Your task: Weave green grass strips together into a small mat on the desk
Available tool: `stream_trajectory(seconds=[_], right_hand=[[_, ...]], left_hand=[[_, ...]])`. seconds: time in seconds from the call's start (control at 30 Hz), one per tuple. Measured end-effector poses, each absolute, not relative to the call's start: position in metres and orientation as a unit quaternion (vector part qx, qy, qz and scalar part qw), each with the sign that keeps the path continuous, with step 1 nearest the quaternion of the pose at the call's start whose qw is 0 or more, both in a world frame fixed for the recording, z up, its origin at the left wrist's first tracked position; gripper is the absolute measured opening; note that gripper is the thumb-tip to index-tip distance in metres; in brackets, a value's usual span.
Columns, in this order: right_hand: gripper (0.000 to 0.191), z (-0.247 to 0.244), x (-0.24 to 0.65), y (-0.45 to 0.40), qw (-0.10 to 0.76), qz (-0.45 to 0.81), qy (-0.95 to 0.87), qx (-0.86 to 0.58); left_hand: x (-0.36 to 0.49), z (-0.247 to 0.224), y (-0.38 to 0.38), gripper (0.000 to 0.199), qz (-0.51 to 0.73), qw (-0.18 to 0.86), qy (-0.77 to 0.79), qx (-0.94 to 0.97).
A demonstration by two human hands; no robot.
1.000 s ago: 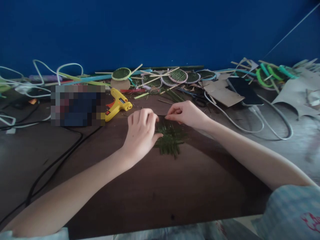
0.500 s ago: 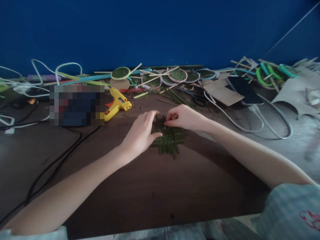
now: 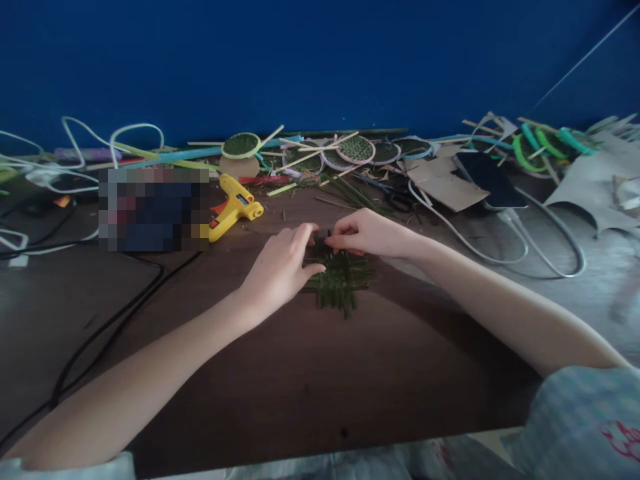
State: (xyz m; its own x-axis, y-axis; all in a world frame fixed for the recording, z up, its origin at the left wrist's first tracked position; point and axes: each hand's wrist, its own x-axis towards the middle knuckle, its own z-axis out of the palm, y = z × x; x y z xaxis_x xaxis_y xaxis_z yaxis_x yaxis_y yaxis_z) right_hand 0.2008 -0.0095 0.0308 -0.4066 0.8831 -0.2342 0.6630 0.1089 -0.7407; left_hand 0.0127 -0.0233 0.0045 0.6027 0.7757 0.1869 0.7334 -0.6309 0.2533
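Observation:
A small mat of woven dark green leaf strips lies flat on the brown table, its loose strip ends sticking out on the near and right sides. My left hand rests at the mat's left edge, thumb and forefinger spread apart around its left part. At the far edge of the mat, my right hand has thumb and fingers pinched together on a green leaf strip. The fingers partly cover the strip and the mat's far side.
A yellow glue gun lies left of my hands. Along the wall stand several round framed woven discs among thin sticks. A phone with a white cable, cardboard and scissors lie at right. Black cables cross the left.
My right hand has shifted slightly left, and its fingers have straightened a little at the mat's far edge. My left hand has stayed almost in place.

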Motion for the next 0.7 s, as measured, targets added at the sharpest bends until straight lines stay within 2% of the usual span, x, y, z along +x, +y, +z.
stream_trajectory(seconds=[0.3,0.53,0.7], right_hand=[[0.024,0.0277,0.2018,-0.0081,0.097,0.385,-0.746,-0.535],[0.030,0.0256,0.2017,-0.0082,0.091,0.315,-0.752,-0.572],[0.031,0.0261,0.2016,-0.0087,0.064,0.317,-0.749,-0.579]], left_hand=[[0.0135,0.0111,-0.0330,0.042,0.105,-0.074,0.374,0.918],[0.0131,0.0103,-0.0315,0.028,0.115,-0.083,0.349,0.926],[0.0120,0.0089,-0.0300,0.021,0.114,-0.076,0.344,0.929]])
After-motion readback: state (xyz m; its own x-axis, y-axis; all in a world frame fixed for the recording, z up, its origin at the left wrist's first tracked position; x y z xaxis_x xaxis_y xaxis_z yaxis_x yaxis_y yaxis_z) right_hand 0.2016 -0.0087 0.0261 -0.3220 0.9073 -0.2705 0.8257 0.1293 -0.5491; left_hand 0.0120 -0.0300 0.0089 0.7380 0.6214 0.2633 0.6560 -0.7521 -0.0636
